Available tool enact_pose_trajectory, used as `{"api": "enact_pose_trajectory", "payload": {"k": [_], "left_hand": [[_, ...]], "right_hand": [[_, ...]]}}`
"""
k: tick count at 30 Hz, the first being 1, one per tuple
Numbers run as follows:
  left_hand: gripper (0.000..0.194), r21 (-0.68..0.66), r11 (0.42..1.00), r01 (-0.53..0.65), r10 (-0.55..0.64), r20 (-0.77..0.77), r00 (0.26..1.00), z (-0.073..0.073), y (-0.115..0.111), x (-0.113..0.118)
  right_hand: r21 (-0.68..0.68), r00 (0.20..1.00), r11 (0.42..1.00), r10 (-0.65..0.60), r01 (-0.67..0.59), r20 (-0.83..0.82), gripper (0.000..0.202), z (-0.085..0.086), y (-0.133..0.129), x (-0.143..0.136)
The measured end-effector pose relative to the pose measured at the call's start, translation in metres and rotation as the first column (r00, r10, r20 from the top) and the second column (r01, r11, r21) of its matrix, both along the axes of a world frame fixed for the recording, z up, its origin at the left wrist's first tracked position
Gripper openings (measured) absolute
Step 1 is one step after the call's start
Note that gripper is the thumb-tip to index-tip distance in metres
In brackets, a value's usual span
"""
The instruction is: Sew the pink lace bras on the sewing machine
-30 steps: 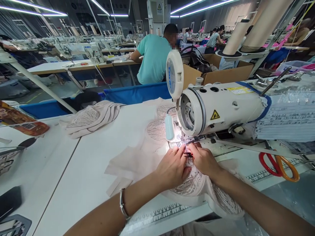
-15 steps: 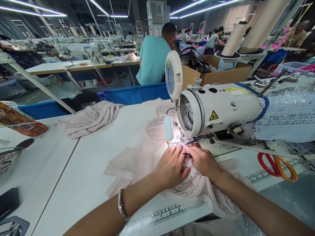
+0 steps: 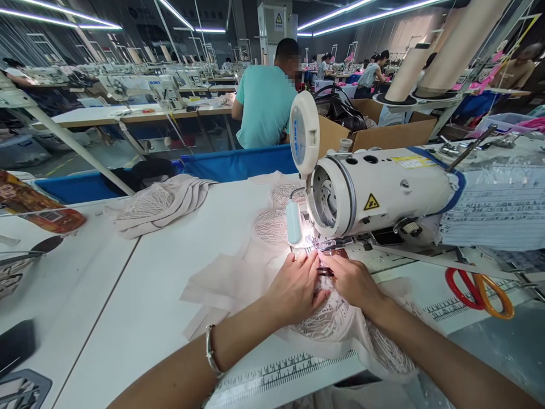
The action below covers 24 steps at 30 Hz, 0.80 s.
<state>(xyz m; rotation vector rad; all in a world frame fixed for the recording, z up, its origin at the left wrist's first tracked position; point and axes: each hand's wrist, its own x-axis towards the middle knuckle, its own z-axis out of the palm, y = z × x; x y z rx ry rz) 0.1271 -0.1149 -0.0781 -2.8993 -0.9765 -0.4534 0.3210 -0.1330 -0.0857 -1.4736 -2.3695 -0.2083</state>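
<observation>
Pale pink lace fabric (image 3: 326,324) lies bunched under the needle area of a white sewing machine (image 3: 383,184) and drapes over the table's front edge. My left hand (image 3: 293,287) rests on this fabric just left of the needle area, its fingers stretched forward and its thumb apart. Close beside it, my right hand (image 3: 355,281) has its fingers bent and pinched on the fabric; its thumb is hidden. Both sets of fingertips nearly meet under the machine's bright lamp (image 3: 293,222). The needle itself cannot be made out.
Layered lace pieces (image 3: 164,204) lie at the back left of the white table (image 3: 145,284). Red- and orange-handled scissors (image 3: 479,292) lie on the right. Thread cones (image 3: 406,74) and a cardboard box (image 3: 392,132) stand behind the machine. A person in a teal shirt (image 3: 266,105) sits beyond.
The view has shifted slightly. My hands and the lace fabric keep nearly the same place at the machine. The person in teal has turned and leaned a little.
</observation>
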Motion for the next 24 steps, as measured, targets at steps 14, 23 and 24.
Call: {"api": "enact_pose_trajectory", "payload": {"k": [14,23,24], "left_hand": [[0.068,0.044,0.999,-0.033,0.034,-0.022,0.999,0.001,-0.001,0.000],[0.034,0.182,0.967,0.178,-0.147,-0.173,0.974,0.002,-0.007,0.000],[0.033,0.175,0.963,0.206,-0.169,-0.205,0.964,0.004,-0.009,0.000]], "right_hand": [[-0.075,0.998,0.995,-0.066,0.065,-0.007,0.050,0.004,0.004,-0.003],[-0.209,0.982,0.974,-0.123,0.092,-0.145,0.039,0.013,0.001,0.002],[-0.215,0.977,0.973,-0.119,0.079,-0.177,0.040,0.013,0.000,0.004]]}}
